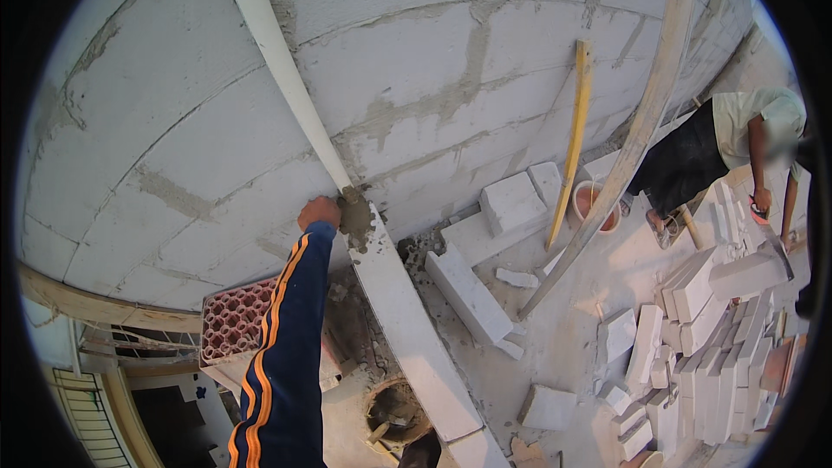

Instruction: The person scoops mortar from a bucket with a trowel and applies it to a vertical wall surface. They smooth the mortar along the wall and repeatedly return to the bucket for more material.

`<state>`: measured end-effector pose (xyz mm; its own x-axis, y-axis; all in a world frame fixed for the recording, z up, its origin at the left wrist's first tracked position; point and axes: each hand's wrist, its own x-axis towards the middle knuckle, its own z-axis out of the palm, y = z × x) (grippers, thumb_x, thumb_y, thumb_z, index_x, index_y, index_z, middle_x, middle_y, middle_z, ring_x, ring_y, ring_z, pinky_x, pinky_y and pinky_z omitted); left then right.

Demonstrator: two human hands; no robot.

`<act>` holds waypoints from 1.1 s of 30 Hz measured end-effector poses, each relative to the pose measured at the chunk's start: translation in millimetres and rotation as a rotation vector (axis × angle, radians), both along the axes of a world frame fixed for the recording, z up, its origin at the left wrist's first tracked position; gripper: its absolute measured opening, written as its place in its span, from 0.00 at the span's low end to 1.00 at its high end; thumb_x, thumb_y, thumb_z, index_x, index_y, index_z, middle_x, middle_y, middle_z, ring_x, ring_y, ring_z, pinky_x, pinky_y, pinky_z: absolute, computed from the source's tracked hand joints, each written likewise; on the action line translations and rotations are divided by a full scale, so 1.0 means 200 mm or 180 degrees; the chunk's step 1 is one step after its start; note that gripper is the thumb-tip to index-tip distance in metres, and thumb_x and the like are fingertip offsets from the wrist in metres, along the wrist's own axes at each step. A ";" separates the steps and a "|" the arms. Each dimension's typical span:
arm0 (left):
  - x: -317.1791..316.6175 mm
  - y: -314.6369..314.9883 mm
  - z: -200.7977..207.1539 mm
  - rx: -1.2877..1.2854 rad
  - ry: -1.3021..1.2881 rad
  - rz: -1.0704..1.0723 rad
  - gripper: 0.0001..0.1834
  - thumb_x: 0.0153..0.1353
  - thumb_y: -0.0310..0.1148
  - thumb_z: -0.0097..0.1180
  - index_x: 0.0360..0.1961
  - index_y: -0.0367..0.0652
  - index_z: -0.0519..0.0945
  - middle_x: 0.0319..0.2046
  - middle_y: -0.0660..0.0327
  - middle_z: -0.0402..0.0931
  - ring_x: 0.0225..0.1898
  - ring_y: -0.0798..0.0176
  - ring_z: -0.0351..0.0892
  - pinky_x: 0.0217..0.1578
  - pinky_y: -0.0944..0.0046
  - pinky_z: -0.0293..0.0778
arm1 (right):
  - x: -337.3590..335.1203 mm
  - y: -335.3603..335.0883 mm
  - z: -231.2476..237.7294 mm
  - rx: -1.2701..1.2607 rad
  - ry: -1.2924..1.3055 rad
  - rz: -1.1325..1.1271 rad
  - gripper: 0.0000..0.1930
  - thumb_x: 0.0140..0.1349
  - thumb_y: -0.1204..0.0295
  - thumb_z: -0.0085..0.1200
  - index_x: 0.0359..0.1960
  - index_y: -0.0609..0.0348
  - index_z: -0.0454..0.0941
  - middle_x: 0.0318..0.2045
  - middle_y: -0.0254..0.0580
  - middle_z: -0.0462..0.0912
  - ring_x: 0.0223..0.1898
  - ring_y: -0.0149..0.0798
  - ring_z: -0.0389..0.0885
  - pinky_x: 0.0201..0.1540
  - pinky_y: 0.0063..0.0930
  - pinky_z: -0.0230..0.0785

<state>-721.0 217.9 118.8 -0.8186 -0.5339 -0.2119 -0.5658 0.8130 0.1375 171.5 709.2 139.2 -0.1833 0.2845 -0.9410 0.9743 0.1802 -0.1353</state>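
My left hand (320,211), in a navy sleeve with orange stripes, is closed beside the lower end of a long white strip (282,61) standing against the block wall (199,121). Whatever its fingers hold is hidden. Next to it, a lump of wet grey mortar (355,218) sits on the end of a narrow row of white blocks (407,321) running toward me. Below, left of that row, a round mortar bucket (373,399) contains a tool with a wooden handle (379,433). My right hand is out of view; a dark shape at the lower edge is unclear.
Left of my arm stands a red hollow brick (234,319). Across the row lie loose white blocks (468,295), a yellow level-like bar (572,139), a leaning wooden plank (646,121), a bucket (598,208) and stacked blocks (719,373). A co-worker (737,139) bends with a saw at right.
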 end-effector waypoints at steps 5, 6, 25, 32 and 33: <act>0.09 -0.03 -0.09 0.0042 -0.0052 -0.0107 0.18 0.60 0.43 0.48 0.40 0.44 0.85 0.43 0.48 0.81 0.47 0.46 0.81 0.48 0.50 0.75 | -0.24 0.00 0.07 -0.0060 -0.0281 -0.0681 0.17 0.63 0.61 0.51 0.46 0.60 0.77 0.34 0.48 0.84 0.29 0.43 0.83 0.31 0.36 0.76; 0.20 -0.05 -0.15 -0.0153 -0.0207 -0.0065 0.19 0.61 0.44 0.48 0.37 0.43 0.85 0.41 0.47 0.82 0.45 0.45 0.82 0.48 0.50 0.75 | -0.28 0.00 0.11 -0.0077 -0.0304 -0.0758 0.17 0.64 0.61 0.51 0.46 0.61 0.77 0.34 0.48 0.84 0.28 0.43 0.83 0.30 0.35 0.76; 0.86 0.12 1.55 0.2079 0.3473 -0.1075 0.21 0.68 0.28 0.40 0.57 0.23 0.64 0.56 0.44 0.66 0.59 0.43 0.66 0.57 0.45 0.72 | -0.74 -0.37 0.18 0.0337 -0.0050 -0.2031 0.51 0.52 0.39 0.58 0.70 0.56 0.51 0.63 0.67 0.62 0.64 0.60 0.64 0.64 0.52 0.56; 1.53 0.87 0.77 0.1614 0.1934 -0.2157 0.19 0.67 0.31 0.43 0.53 0.28 0.69 0.51 0.47 0.71 0.53 0.47 0.71 0.52 0.48 0.73 | 0.39 0.13 0.51 0.1772 0.2154 -0.6785 0.03 0.57 0.73 0.58 0.33 0.56 0.79 0.21 0.28 0.70 0.21 0.26 0.67 0.27 0.24 0.67; 1.65 0.97 0.66 0.1527 0.1692 -0.2332 0.19 0.66 0.31 0.43 0.53 0.29 0.70 0.51 0.47 0.71 0.52 0.47 0.71 0.51 0.48 0.74 | 0.65 0.22 0.64 0.2363 0.2478 -0.6980 0.03 0.57 0.74 0.58 0.33 0.56 0.79 0.20 0.27 0.69 0.18 0.26 0.65 0.24 0.21 0.64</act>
